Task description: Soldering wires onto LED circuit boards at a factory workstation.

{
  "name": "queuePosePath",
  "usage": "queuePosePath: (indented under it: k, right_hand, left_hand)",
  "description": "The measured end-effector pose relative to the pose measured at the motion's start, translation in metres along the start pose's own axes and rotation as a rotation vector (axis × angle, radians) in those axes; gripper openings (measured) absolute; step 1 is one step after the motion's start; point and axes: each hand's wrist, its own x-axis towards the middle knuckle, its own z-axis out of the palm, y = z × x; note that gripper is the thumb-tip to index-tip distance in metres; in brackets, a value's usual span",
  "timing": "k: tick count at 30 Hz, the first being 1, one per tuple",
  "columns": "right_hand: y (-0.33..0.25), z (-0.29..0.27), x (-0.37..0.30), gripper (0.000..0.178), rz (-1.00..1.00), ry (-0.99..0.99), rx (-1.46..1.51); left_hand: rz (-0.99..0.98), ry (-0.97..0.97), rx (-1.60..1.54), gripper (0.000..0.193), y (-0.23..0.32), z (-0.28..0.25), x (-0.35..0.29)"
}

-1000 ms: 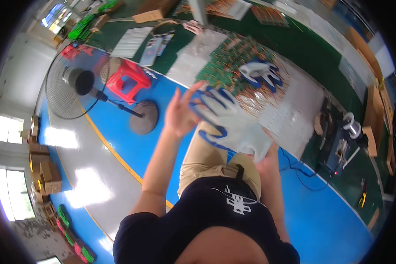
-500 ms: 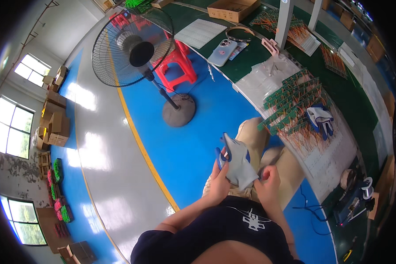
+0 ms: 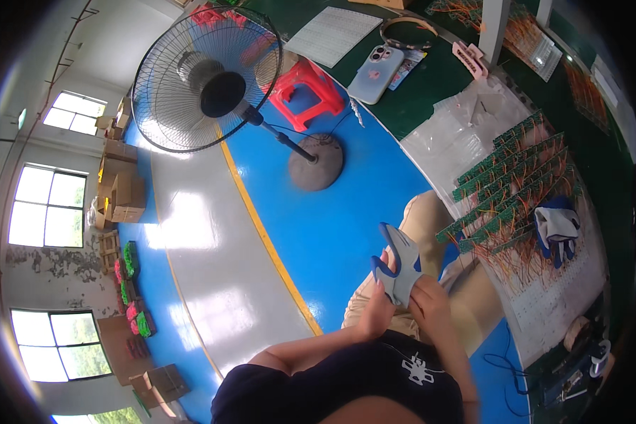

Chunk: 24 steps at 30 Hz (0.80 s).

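A light grey work glove [image 3: 405, 274] with blue fingertips is held above my lap. My left hand [image 3: 377, 311] is closed on its left side, the thumb up along the fabric. At the glove's lower right end, my right hand [image 3: 431, 305] has its fingers closed around the cuff. Part of the glove is hidden behind my fingers. A second grey and blue glove [image 3: 558, 230] lies on the bench at the right, beside rows of green circuit boards [image 3: 512, 187] with orange wires.
A phone [image 3: 376, 74], a headband [image 3: 408, 34] and a pink hair clip [image 3: 470, 59] lie on the green bench. A standing fan [image 3: 222, 94] and a red stool [image 3: 307, 95] are ahead on the blue floor. A soldering station [image 3: 569, 378] sits at the lower right.
My view has shifted, so the scene sits differently in the picture. My right hand has moved further over the glove's cuff, and both hands are closer together.
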Motion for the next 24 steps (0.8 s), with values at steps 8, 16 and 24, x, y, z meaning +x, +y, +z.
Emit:
queuePosePath:
  k: [8,16,24]
  right_hand:
    - [0.045,-0.009,-0.001,0.017,0.231,-0.045,0.335]
    - [0.055,-0.019,0.007,0.021,0.281,-0.068,0.399]
    - [0.058,-0.026,0.012,0.02,0.248,-0.134,0.402]
  left_hand:
    - [0.848,-0.061,2.141,0.046,0.142,-0.071,0.121]
    - [1.158,0.324,2.978,0.051,0.323,-0.107,0.232]
    - [1.109,0.601,3.177,0.053,0.357,-0.122,0.229]
